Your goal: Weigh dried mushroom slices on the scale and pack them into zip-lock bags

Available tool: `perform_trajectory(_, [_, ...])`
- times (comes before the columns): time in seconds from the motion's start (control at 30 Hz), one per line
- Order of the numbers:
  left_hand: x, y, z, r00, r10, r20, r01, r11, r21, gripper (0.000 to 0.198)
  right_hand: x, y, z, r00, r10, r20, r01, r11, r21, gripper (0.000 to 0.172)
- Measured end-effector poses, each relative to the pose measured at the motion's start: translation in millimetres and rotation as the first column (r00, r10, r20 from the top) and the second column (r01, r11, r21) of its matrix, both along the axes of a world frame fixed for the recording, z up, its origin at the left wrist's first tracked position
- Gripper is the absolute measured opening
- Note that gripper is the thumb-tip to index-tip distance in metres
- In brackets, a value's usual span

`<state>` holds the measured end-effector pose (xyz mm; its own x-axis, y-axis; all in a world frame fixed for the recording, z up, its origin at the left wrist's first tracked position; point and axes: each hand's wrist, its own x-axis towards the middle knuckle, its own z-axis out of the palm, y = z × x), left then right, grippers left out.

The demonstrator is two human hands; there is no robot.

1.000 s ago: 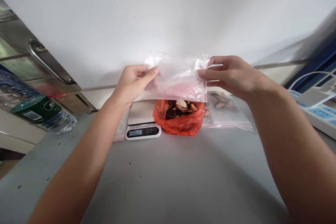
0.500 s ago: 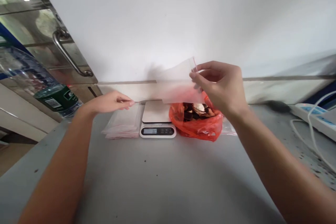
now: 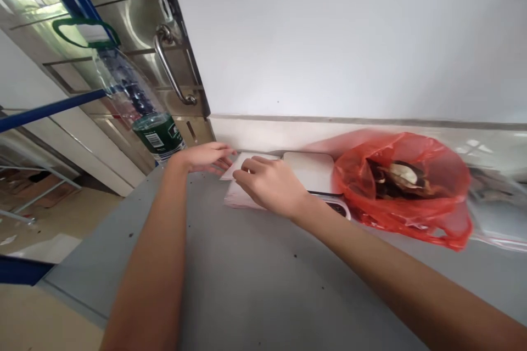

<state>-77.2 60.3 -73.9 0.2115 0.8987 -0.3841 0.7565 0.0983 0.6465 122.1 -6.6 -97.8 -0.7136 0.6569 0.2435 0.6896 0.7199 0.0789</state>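
My left hand (image 3: 209, 158) reaches to the left end of a stack of clear zip bags (image 3: 239, 196), fingers stretched and a little apart, holding nothing I can see. Over the stack is my right hand (image 3: 272, 184), its fingers curled; anything in its grip is hidden. The top zip bag (image 3: 230, 173) lies askew on the pile, partly under that hand. Just right of the stack is a white kitchen scale (image 3: 308, 167), its display mostly covered by my right wrist. Beyond it, a red plastic bag (image 3: 403, 214) stands open with dark brown dried pieces (image 3: 401, 175) inside.
More clear plastic bags (image 3: 498, 219) lie right of the red bag. A white wall (image 3: 329, 38) rises behind the grey table (image 3: 247, 279). Past the table's left side are a large clear bottle (image 3: 158, 134) with a green label, blue rails (image 3: 53, 109) and a metal door handle (image 3: 173, 71).
My right hand has come down and left, from above the red bag with a zip bag onto the stack. My left hand's fingers have spread. The view has turned left.
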Motion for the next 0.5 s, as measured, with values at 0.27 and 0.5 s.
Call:
perform_trajectory(0.27, [4,-4,9.1,0.998,-0.02,-0.054,0.021,1.0,0.022,0.058,5,-2,-14.6,0.999,-0.024,-0.044,0.013,0.97,-0.243,0.024])
perform_trajectory(0.5, [16,-5,15.6,0.974,-0.063,-0.218,0.091,0.989,0.117,0.059,30,-1,-9.2,0.992,-0.024,-0.123,-0.017,0.948,-0.319,0.035])
